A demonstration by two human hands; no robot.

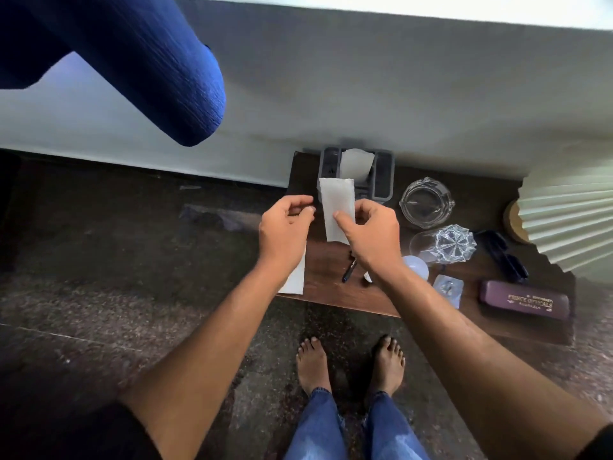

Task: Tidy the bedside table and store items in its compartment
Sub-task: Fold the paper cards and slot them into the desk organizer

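place: home bedroom | far: pale wall (365,94) | middle: dark wooden bedside table (326,267) | right: pleated lampshade (564,220), spectacle case (525,300), glass ashtray (427,202) | near: speckled stone floor (132,260), 2 bare feet (313,363)

Upper left: a deep blue ribbed fabric bolster (132,61), rounded at its end, reaching in from the frame edge and overlapping the wall and floor behind it. Behind everything, a plain grey-white wall (365,78), shadowed in its upper part and paler along its foot. Below, a dark speckled stone floor (132,260) with a faint joint line at left. Far right: a cream pleated lampshade (570,220), cut off by the frame, with a round wooden base (512,220) showing just beside its left edge.
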